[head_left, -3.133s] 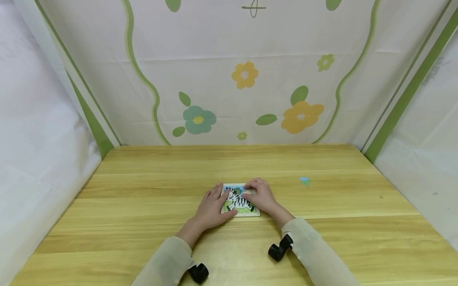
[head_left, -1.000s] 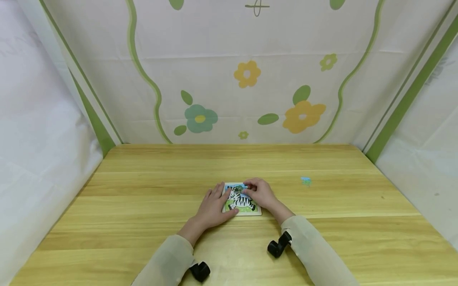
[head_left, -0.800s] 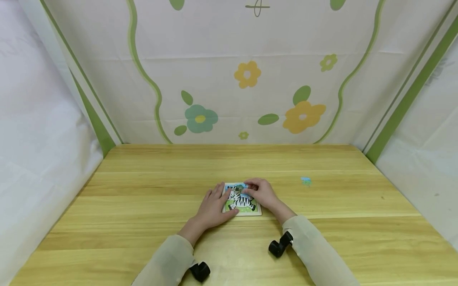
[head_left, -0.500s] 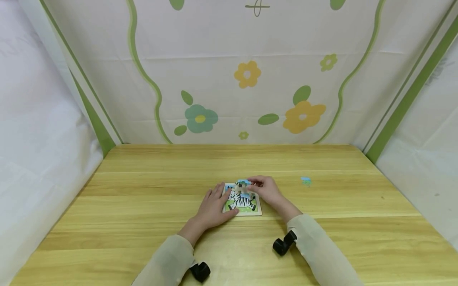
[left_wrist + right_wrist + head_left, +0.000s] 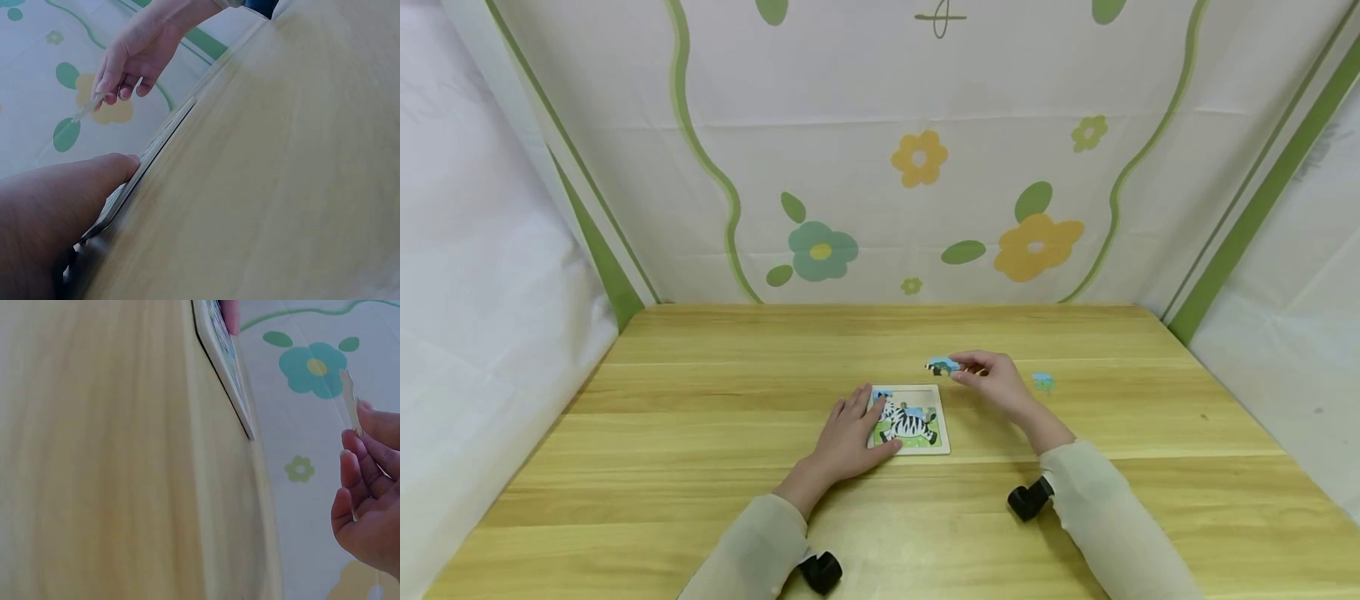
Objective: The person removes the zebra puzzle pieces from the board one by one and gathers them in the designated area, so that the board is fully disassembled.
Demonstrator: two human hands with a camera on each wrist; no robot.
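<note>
A small zebra jigsaw board [image 5: 925, 451] with a pale frame lies mid-table in the head view. My left hand [image 5: 846, 442] rests on its left side, fingers spread and the thumb along the lower edge. Zebra pieces fill the lower and left parts; bare tray shows at the upper right. Above and right of the board, my right hand [image 5: 1000, 385] pinches a blue and dark-green puzzle piece [image 5: 942, 365] between thumb and fingers. In the right wrist view that thin piece [image 5: 350, 400] is seen edge-on, apart from the board.
Another blue and green puzzle piece [image 5: 1042, 382] lies on the wooden table [image 5: 700, 467], just right of my right hand. White flowered cloth [image 5: 865, 192] closes off the back, with pale cloth at both sides. A black wrist camera [image 5: 1030, 500] hangs at each cuff.
My right hand has lifted a puzzle piece out of the board's upper right and carried it up and to the right. The left hand has stayed on the board.
</note>
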